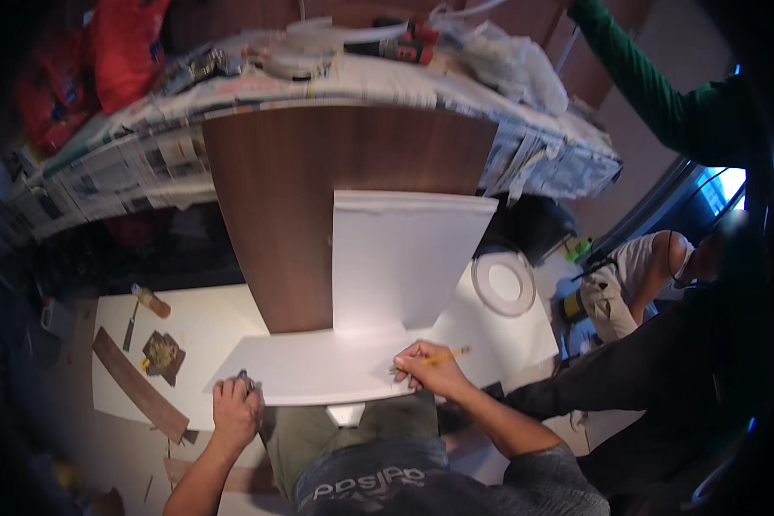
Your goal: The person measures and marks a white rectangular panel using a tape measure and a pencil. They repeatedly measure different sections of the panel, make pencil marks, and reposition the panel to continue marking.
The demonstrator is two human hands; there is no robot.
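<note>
Right hand [434, 371], fingers pinched around a yellow pencil [452, 353], at the right of a white board [310, 370]; left hand [234, 411], fingers curled on a small dark object [245, 377], at the board's left end.

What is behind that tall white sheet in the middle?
A brown board shows above and to the left of the white sheet. Everything directly behind the sheet is covered, including wherever the board's right edge runs lower down.
</note>
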